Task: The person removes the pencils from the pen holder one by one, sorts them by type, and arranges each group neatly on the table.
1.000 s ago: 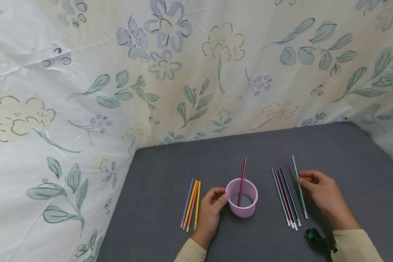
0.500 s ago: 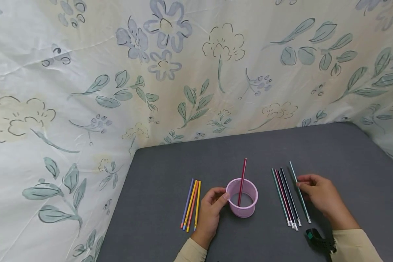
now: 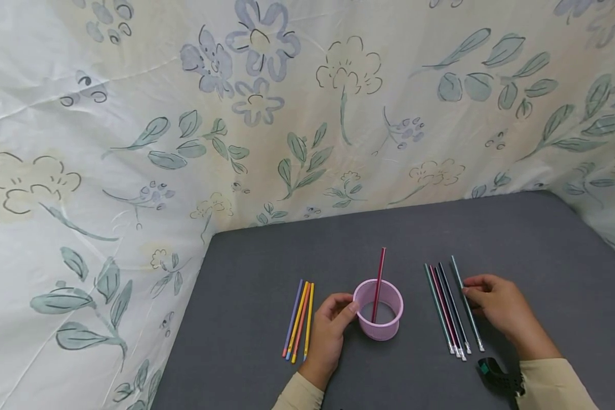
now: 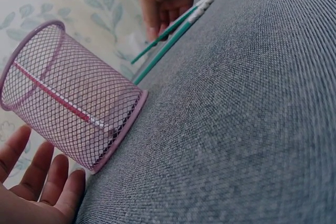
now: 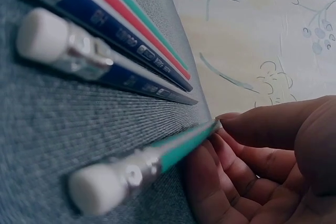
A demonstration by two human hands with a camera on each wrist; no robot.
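Observation:
A pink mesh pencil cup [image 3: 381, 330] stands upright with one dark red pencil [image 3: 380, 273] leaning in it. My left hand [image 3: 330, 333] is at the cup's left side, thumb tip at the rim. In the left wrist view its fingers [image 4: 55, 182] lie loosely extended beside the mesh, not wrapped round it. My right hand [image 3: 499, 304] pinches a green pencil [image 3: 468, 310] between thumb and fingers, with its white eraser [image 5: 97, 190] toward me. The pencil lies low along the table, right of a row of several pencils [image 3: 448, 313] in green, red and dark blue.
On the left, several yellow, orange and purple pencils [image 3: 299, 319] lie side by side on the dark grey table [image 3: 266, 256]. A floral curtain [image 3: 287, 114] hangs behind and left of the table. A black wrist strap [image 3: 499, 376] sits by the right cuff.
My right hand has brought the green pencil toward me and slightly left, closer to the row. My left hand and the cup have stayed in place.

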